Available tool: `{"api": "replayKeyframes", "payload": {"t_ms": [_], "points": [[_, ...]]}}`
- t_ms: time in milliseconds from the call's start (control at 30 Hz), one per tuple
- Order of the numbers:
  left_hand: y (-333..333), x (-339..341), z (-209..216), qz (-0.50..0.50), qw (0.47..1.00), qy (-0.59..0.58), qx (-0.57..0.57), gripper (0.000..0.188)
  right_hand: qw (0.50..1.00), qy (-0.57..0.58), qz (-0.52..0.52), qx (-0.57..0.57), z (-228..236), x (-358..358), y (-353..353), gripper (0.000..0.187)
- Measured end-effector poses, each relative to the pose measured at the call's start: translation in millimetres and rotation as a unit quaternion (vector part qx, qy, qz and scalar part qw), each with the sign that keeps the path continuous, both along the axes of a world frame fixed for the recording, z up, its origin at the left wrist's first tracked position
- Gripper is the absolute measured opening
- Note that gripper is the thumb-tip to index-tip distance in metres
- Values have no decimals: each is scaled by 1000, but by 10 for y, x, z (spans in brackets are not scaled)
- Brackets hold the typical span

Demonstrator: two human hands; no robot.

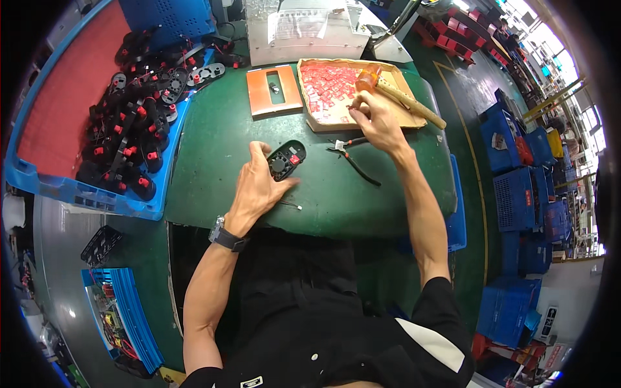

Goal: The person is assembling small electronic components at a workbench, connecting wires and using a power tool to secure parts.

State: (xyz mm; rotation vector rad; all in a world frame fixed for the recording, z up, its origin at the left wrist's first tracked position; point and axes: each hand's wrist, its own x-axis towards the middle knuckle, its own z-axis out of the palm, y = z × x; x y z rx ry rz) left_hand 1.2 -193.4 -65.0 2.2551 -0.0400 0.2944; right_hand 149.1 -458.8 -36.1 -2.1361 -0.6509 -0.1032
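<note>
The left hand (251, 184) is gripping the case (286, 161), whose long axis is slanting away and rightward; the right hand (381, 129), farther from it, is pinching over the box (331, 127), possible contents unclear; the case is lying nearer the body, leftward

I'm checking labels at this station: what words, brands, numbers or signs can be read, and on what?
None can be read clearly:
White sheet atop the pale box: print too small.
Red pieces in the cardboard tray: any marks too small.
Chest patch on the black shirt: too small.
Reddish label at right: blurred.
Dark sign, lower right: blurred.
</note>
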Motion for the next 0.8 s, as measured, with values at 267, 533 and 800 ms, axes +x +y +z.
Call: {"api": "replayKeyframes", "payload": {"t_ms": [267,533,800], "points": [[-139,-96,44,-10,902,115,-416,45,983,105,79,125,86,-1082,508,13],[-157,-201,179,-52,981,41,-181,52,985,44,118,120,77,-1144,662,12],[-138,-292,300,-116,945,130,-275,30,994,-76,23,75,-88,-1321,799,9]]}}
